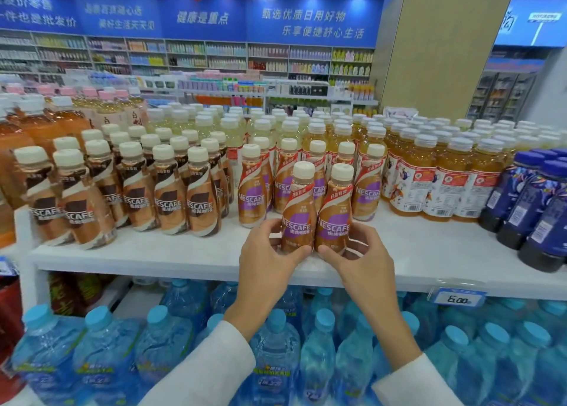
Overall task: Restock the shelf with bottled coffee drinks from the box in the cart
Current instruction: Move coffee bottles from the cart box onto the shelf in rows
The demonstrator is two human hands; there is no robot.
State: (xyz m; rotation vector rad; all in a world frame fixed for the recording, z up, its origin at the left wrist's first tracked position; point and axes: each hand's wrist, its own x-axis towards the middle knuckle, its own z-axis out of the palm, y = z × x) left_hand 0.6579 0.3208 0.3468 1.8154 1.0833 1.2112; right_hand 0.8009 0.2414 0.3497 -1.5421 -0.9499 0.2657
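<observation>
Shelf [184, 252] front strip bare; coffee bottles [196, 203] crowd behind.

White shelf [171, 257], brown-label coffee bottles [129, 191], purple-label coffee bottles [299, 218], tea bottles [429, 175], dark blue bottles [534, 209]

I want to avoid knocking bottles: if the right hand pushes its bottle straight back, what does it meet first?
Probably the purple-label Nescafe bottle standing directly behind the bottle that the right hand holds; depth between them is unclear.

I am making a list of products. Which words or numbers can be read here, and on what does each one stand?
"NESCAFE": purple-label bottles in the left hand and right hand.
"NESCAFE": brown-label bottles.
"6.00": price tag on the shelf edge.
Wall banners: Chinese, partly blurred.
Other labels: too small.
</observation>
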